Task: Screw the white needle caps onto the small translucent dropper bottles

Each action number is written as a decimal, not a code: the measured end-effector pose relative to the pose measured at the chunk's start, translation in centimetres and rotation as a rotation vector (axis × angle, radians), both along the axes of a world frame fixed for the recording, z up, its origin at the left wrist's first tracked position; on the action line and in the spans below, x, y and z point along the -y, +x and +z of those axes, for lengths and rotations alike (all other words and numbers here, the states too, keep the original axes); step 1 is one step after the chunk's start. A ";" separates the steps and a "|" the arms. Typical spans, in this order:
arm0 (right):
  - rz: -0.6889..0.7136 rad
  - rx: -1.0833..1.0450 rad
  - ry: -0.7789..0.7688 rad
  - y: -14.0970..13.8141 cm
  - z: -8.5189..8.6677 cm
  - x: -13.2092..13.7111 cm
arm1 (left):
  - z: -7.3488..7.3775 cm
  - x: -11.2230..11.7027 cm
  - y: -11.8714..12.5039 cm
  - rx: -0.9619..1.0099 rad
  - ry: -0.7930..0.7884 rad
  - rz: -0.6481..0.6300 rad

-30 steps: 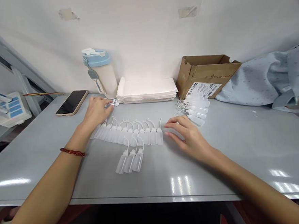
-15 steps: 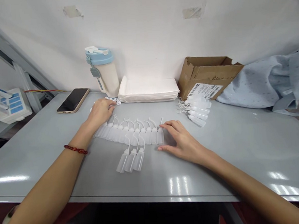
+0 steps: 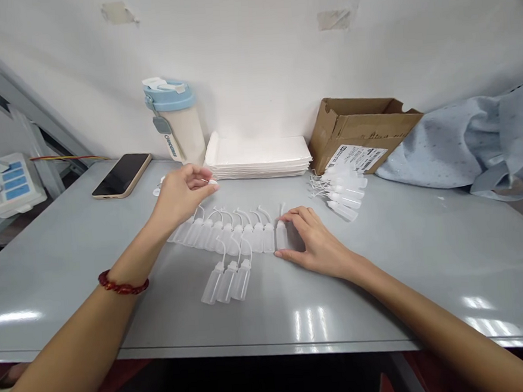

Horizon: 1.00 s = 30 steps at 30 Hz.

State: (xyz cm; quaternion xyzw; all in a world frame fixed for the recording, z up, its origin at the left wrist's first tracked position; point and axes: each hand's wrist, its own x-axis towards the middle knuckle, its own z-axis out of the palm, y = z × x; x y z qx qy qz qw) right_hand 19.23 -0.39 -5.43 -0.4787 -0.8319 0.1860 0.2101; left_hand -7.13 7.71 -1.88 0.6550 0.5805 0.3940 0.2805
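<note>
My left hand (image 3: 185, 192) is raised over the far end of a row of small clear plastic bottles (image 3: 220, 233), pinching a small white round piece (image 3: 213, 182) between thumb and fingers. Around the rightmost bottle (image 3: 281, 236) of that row, the thumb and forefinger of my right hand (image 3: 312, 240) are closed, with a slight gap between it and its neighbour. White curved straps rise from the bottle necks. In front of the row lie three more such bottles (image 3: 226, 282), side by side with their straps.
Further bottles (image 3: 346, 199) lie fanned out by an open cardboard box (image 3: 364, 132). Along the wall are a stack of white padded envelopes (image 3: 259, 157) and a blue-lidded tumbler (image 3: 180, 124). A phone (image 3: 123, 176) lies at left, a pale blue cloth bag (image 3: 441, 141) at right.
My left hand has lifted towards the right from beside the tumbler, now with the white piece in its fingers. My right hand has closed on the end bottle, which sits slightly apart from the row.
</note>
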 end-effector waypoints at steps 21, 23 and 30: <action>0.017 -0.314 -0.204 -0.4 1.4 2.4 | 0.5 7.2 6.6 0.195 -0.112 -0.452; 0.008 -0.304 -0.196 -0.5 1.3 2.5 | 0.4 7.3 6.6 0.192 -0.086 -0.456; -0.008 -0.269 -0.026 -0.9 0.9 2.5 | 0.7 7.6 6.7 0.244 -0.216 -0.407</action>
